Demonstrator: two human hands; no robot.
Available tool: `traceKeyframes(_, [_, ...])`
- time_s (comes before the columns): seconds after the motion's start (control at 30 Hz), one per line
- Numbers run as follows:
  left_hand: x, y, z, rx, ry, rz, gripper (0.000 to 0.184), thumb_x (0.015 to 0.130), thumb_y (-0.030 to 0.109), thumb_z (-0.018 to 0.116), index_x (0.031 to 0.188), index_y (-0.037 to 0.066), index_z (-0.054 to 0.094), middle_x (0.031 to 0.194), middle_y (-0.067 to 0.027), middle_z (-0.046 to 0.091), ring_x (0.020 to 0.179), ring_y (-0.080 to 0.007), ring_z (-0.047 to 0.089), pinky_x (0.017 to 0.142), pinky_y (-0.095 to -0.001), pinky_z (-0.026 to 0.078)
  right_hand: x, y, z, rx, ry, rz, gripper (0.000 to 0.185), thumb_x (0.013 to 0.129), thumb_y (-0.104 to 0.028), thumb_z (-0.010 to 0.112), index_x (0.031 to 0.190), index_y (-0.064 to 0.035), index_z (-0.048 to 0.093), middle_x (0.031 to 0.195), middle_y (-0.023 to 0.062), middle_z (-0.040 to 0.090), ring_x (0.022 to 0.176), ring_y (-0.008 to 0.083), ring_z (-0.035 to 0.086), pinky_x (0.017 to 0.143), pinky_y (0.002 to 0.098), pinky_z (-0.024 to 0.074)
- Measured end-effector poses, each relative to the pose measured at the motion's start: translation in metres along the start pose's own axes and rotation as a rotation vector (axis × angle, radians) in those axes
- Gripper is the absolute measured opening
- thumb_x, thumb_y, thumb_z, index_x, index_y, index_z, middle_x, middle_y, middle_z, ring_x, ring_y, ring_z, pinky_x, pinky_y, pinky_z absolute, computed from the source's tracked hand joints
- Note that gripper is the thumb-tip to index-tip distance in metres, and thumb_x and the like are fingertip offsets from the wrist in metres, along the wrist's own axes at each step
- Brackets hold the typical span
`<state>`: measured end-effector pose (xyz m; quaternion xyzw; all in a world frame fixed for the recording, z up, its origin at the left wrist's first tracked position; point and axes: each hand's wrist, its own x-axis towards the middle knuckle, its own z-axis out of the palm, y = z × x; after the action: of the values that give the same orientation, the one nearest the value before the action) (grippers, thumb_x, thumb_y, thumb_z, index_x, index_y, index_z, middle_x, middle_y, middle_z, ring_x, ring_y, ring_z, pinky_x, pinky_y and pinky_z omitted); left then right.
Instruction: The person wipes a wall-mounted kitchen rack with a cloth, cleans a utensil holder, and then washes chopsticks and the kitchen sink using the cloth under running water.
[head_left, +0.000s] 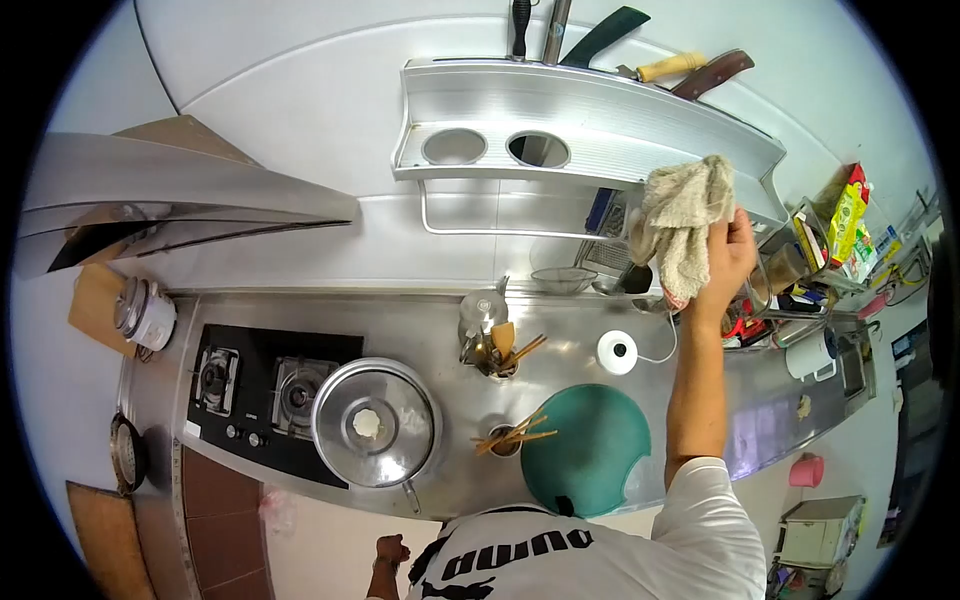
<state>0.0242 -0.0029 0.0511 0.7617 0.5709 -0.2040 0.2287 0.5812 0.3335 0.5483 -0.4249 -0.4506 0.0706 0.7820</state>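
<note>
My right hand is raised at the right end of the metal wall shelf, with its fingers closed on a beige cloth. The cloth hangs over the shelf's front edge. Low in the view, my left hand is beside my body, below the counter edge, its fingers curled; whether it holds anything is too small to tell. The large lidded pan is the nearest object to it, with a pale lump on the lid.
A black gas stove is at left under the range hood. On the counter are a green board, a cup with chopsticks, utensils and a white round lid. Knives stand behind the shelf.
</note>
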Motion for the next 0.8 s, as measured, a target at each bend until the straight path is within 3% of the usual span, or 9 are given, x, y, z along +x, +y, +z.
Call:
traceKeyframes(0.1, [0.003, 0.009, -0.03, -0.18, -0.1, -0.093, 0.016, 0.075, 0.02, 0.057, 0.064, 0.009, 0.054, 0.054, -0.0078, 0.059, 0.047, -0.0227, 0.058, 0.042, -0.0347, 0.044, -0.017, 0.013, 0.012, 0.159, 0.032, 0.151, 0.015, 0.092, -0.008, 0.048, 0.099, 0.0039, 0.055, 0.092, 0.0087, 0.062, 0.078, 0.0108, 0.058, 0.07, 0.0257, 0.0479])
traceKeyframes(0.17, [0.01, 0.011, -0.03, -0.784, -0.03, -0.25, 0.024, 0.081, 0.016, 0.05, 0.059, 0.007, 0.048, 0.051, -0.0128, 0.054, 0.04, -0.0218, 0.051, 0.036, -0.0346, 0.04, -0.031, 0.024, 0.025, 0.304, 0.034, 0.238, 0.016, 0.092, -0.007, 0.046, 0.101, 0.0039, 0.055, 0.093, 0.0089, 0.062, 0.079, 0.0117, 0.059, 0.071, 0.0264, 0.0485])
traceKeyframes(0.23, [0.009, 0.012, -0.028, -1.087, 0.007, -0.327, 0.029, 0.084, 0.014, 0.047, 0.056, 0.007, 0.045, 0.049, -0.0152, 0.052, 0.037, -0.0214, 0.048, 0.033, -0.0346, 0.038, -0.043, 0.025, 0.04, 0.433, 0.066, 0.31, 0.018, 0.092, -0.006, 0.043, 0.103, 0.0033, 0.054, 0.095, 0.0094, 0.062, 0.081, 0.0149, 0.061, 0.074, 0.0285, 0.0504])
traceKeyframes(0.33, [0.001, 0.022, -0.037, -1.163, -0.035, -0.442, 0.029, 0.084, 0.014, 0.045, 0.056, 0.007, 0.045, 0.048, -0.013, 0.052, 0.036, -0.0192, 0.045, 0.033, -0.0342, 0.037, -0.052, 0.015, 0.06, 0.625, 0.132, 0.4, 0.019, 0.092, -0.006, 0.043, 0.104, 0.0039, 0.054, 0.098, 0.0108, 0.062, 0.085, 0.0169, 0.061, 0.076, 0.0297, 0.051])
traceKeyframes(0.4, [-0.015, 0.029, -0.063, -0.485, -0.064, -0.076, 0.026, 0.083, 0.014, 0.043, 0.059, 0.008, 0.049, 0.05, -0.0097, 0.054, 0.037, -0.0182, 0.047, 0.033, -0.0339, 0.037, -0.055, 0.013, 0.073, 0.662, 0.223, 0.424, 0.02, 0.091, -0.005, 0.043, 0.106, 0.005, 0.053, 0.102, 0.0123, 0.062, 0.089, 0.0181, 0.061, 0.078, 0.0304, 0.0511])
traceKeyframes(0.53, [-0.014, 0.026, -0.046, -0.412, -0.151, -0.134, 0.021, 0.081, 0.012, 0.044, 0.062, 0.009, 0.051, 0.048, -0.0069, 0.051, 0.038, -0.017, 0.047, 0.032, -0.0329, 0.035, -0.066, 0.012, 0.106, 0.584, 0.153, 0.33, 0.021, 0.09, -0.001, 0.043, 0.107, 0.0048, 0.053, 0.103, 0.0123, 0.061, 0.091, 0.0174, 0.061, 0.078, 0.0302, 0.0505])
traceKeyframes(0.63, [-0.016, 0.019, -0.026, -0.356, -0.212, -0.165, 0.017, 0.08, 0.011, 0.045, 0.064, 0.009, 0.052, 0.047, -0.005, 0.05, 0.039, -0.0161, 0.047, 0.032, -0.0322, 0.034, -0.072, 0.023, 0.133, 0.232, 0.009, 0.206, 0.022, 0.086, 0.0, 0.047, 0.107, 0.0032, 0.052, 0.1, 0.0104, 0.06, 0.09, 0.0154, 0.058, 0.083, 0.0293, 0.0465])
traceKeyframes(0.7, [-0.017, 0.007, 0.0, -0.102, 0.17, 0.111, 0.017, 0.079, 0.009, 0.046, 0.064, 0.009, 0.052, 0.048, -0.0057, 0.051, 0.04, -0.0165, 0.049, 0.032, -0.0322, 0.036, -0.081, 0.031, 0.162, 0.233, -0.04, 0.111, 0.017, 0.086, -0.003, 0.052, 0.101, 0.0011, 0.057, 0.097, 0.0062, 0.06, 0.08, 0.0105, 0.057, 0.072, 0.0242, 0.0468])
traceKeyframes(0.8, [-0.016, 0.025, -0.026, -0.348, -0.011, -0.062, 0.016, 0.078, 0.012, 0.049, 0.062, 0.009, 0.053, 0.051, -0.0058, 0.055, 0.041, -0.0177, 0.053, 0.034, -0.0315, 0.04, -0.09, 0.028, 0.203, 0.076, -0.18, -0.14, 0.014, 0.078, -0.002, 0.059, 0.092, -0.0007, 0.058, 0.1, 0.0068, 0.058, 0.082, 0.0153, 0.057, 0.071, 0.0275, 0.0461])
